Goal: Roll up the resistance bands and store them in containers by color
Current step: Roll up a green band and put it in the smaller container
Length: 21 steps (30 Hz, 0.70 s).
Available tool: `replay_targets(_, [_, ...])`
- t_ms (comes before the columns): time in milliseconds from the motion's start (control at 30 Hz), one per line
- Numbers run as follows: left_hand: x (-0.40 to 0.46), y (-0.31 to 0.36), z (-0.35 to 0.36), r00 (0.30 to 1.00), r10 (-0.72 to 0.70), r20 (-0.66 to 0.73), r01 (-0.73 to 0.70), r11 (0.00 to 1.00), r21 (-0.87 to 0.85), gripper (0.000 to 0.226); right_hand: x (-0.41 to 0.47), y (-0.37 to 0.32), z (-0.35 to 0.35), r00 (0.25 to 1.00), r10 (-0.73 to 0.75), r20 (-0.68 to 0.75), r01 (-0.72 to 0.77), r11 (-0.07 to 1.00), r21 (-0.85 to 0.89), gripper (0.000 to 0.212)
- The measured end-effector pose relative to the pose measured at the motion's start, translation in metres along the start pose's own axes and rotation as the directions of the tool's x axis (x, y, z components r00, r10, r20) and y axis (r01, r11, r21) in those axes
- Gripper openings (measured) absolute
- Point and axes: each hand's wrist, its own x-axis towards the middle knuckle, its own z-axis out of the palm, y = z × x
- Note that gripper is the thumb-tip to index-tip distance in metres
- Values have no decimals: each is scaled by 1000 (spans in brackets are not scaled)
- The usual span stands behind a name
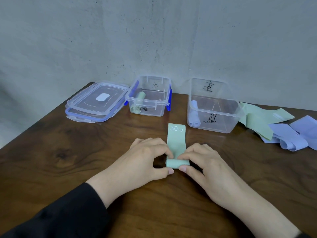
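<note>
A green resistance band (176,141) marked "30 LB" lies flat on the wooden table (68,152), its near end rolled into a small coil. My left hand (145,160) and my right hand (204,162) pinch that coil from either side with thumbs and fingertips. A clear container with blue clips (148,96) at the back holds two rolled green bands (138,103). To its right a larger clear container (214,107) holds rolled blue bands (193,114).
Two stacked clear lids (96,102) lie at the back left. A loose heap of green bands (257,117) and blue bands (295,134) sits at the far right. A grey wall runs behind the table.
</note>
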Motion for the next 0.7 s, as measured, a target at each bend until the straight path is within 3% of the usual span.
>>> replay_targets(167, [2,1,2,999,-20,-26,19,1000,-9,19,2,1,2,999,18,-48,-17,1000,7,30])
replay_targets(267, [3,1,3,999,-31,-43,30,999,-28,15,0,2,2,995,12,-101,-10,1000,21,22])
replay_targets(567, [2,1,3,999,-12,-47,13,1000,18,25,3,1,3,998,0,-64,-1,1000,-11,24])
replay_targets(700, [4,2,4,998,-12,-62,13,1000,13,19,3,3,4,997,22,-70,-22,1000,0,27])
